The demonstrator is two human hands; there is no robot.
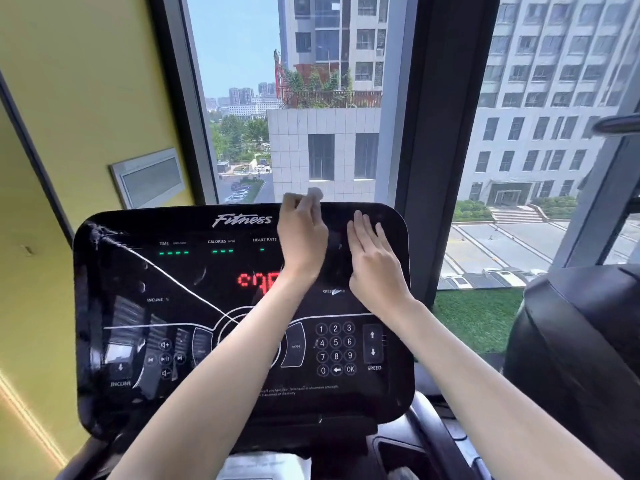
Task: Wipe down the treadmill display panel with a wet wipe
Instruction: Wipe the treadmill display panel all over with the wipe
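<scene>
Left hand pinches the wipe at the panel top edge. Right hand lies flat on the panel, fingers straight. Wiping probably early; lower areas likely remain.

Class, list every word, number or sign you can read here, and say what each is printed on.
All on the treadmill display panel:
"Fitness": top edge.
"TIME", "CALORIES", "HEART RATE": upper row.
"INCLINE", "SPEED", "MODE": lower controls.
"0" to "9", "OK": keypad.
Red digits: partly covered, unreadable.
Bottom small print: too blurred.
</scene>
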